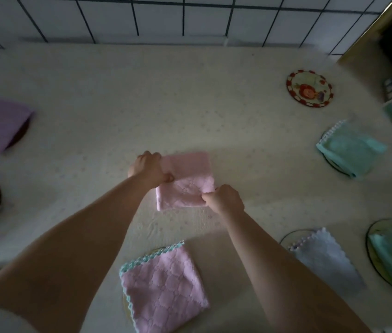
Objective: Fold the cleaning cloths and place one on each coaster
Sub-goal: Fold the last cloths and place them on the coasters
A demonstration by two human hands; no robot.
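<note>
Pink cloth (186, 180) lies folded mid-table, well apart from the bare coaster (309, 88) at far right. Left hand (148, 170) curls its fingers round the cloth's left edge, while right hand (225, 199) pinches its near-right corner.

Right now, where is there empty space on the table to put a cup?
Bare table runs between the tiled wall and the pink cloth both hands hold, left of the uncovered coaster. The side and near edges are crowded with cloth-covered coasters.
</note>
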